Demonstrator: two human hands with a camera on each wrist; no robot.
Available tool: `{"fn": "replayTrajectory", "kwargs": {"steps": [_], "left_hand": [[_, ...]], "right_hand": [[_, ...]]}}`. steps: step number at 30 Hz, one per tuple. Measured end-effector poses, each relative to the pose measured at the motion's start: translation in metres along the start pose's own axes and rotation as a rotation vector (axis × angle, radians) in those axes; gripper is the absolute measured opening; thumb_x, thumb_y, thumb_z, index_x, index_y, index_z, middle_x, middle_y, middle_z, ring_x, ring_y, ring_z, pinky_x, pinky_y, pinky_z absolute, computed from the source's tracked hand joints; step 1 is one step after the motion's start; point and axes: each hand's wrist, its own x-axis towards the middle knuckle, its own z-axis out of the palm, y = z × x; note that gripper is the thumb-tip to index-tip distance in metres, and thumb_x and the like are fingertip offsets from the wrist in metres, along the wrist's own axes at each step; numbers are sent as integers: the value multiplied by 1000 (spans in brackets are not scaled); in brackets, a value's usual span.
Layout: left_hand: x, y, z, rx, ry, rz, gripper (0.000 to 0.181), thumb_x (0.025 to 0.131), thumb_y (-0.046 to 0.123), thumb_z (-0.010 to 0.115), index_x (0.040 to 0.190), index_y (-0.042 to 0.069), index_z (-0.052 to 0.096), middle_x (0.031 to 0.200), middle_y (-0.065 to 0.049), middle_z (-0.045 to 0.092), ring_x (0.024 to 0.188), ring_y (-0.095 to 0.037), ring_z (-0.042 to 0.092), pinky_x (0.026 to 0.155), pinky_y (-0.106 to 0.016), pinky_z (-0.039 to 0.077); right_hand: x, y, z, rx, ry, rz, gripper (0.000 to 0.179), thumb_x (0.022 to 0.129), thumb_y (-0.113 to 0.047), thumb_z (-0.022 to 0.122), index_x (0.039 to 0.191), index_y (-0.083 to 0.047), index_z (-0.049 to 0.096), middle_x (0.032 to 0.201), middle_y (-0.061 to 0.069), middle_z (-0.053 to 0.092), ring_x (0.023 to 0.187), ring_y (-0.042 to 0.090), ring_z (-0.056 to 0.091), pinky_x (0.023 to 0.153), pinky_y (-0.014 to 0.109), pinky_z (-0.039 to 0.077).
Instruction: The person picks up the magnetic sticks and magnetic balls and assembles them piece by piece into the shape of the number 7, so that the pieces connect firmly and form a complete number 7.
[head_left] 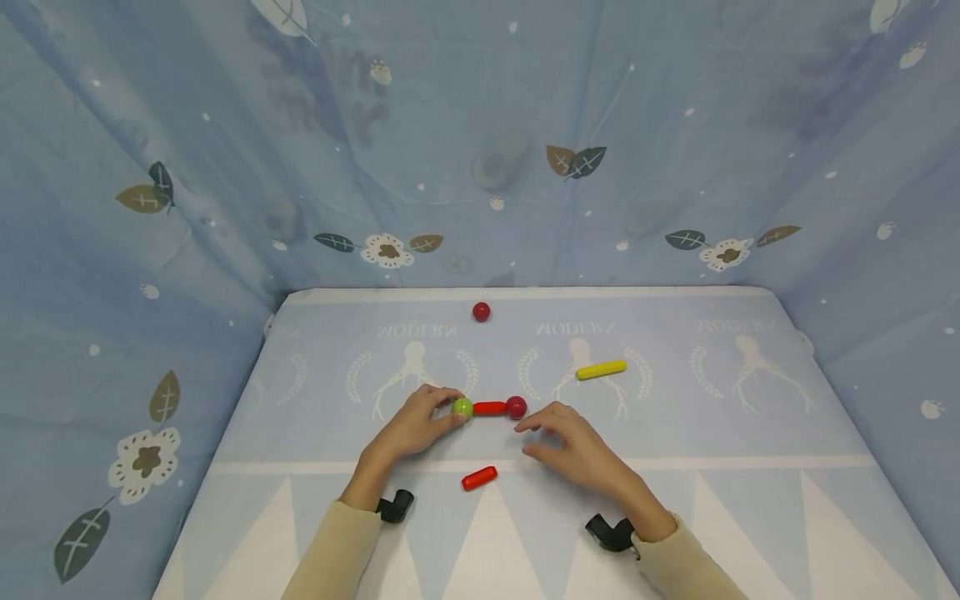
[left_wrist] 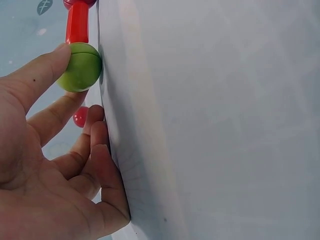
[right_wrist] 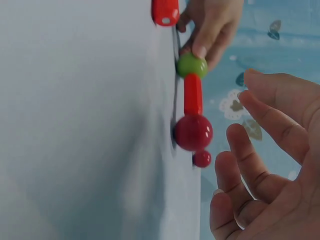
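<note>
Left hand [head_left: 420,423] is pinching green ball [head_left: 462,407] on counter [head_left: 300,433]. Just right of green ball, red stick [head_left: 490,408] is reaching red ball [head_left: 516,407]; pieces are looking light, stiff, probably slippery, stick's middle likely offering surest hold. Farther right of green ball, right hand [head_left: 573,446] is hovering, loosely spread.

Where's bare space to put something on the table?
There's bare pale-blue patterned tabletop right of the slim yellow stick, and left of the left hand. The middle is crowded: that hand pinches a shiny green ball, lined up with a long red rod and dark red ball; the right hand is close, and a short red rod lies between the wrists.
</note>
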Motion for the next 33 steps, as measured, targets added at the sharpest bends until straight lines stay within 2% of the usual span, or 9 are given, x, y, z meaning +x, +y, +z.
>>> {"fn": "replayTrajectory", "kwargs": {"steps": [9, 17, 23, 29, 33], "left_hand": [[-1, -1, 0, -5, 1, 15, 32, 95, 30, 71, 125, 19, 68, 116, -3, 56, 109, -24, 52, 95, -50, 45], [0, -2, 0, 2, -2, 24, 31, 95, 30, 71, 124, 18, 68, 115, -3, 57, 109, -25, 53, 95, -50, 45], [0, -3, 0, -1, -9, 22, 32, 95, 30, 71, 125, 18, 68, 117, -4, 56, 110, -25, 54, 96, -51, 45], [0, -2, 1, -14, -9, 10, 31, 95, 29, 72, 124, 19, 68, 117, -5, 56, 111, -25, 54, 96, -51, 45], [0, -2, 0, -14, -5, 7, 30, 95, 30, 72, 123, 20, 68, 116, -4, 55, 111, -24, 54, 96, -51, 45]], "right_hand": [[-7, 7, -26, -28, 112, 0, 28, 89, -10, 77, 116, -14, 72, 108, 7, 65, 94, 25, 59, 81, 44, 50], [-10, 21, -54, -61, 190, 73, 28, 89, -13, 78, 116, -13, 73, 111, 7, 65, 93, 25, 56, 79, 46, 48], [-5, 37, -75, -82, 234, 105, 28, 91, -14, 76, 119, -10, 71, 114, 9, 64, 97, 28, 58, 81, 47, 47], [4, 52, -94, -114, 271, 165, 28, 92, -12, 74, 119, -11, 71, 110, 10, 63, 95, 28, 55, 77, 43, 44], [11, 63, -102, -136, 292, 137, 27, 90, -5, 75, 117, -5, 71, 107, 15, 64, 95, 32, 53, 77, 45, 42]]}}
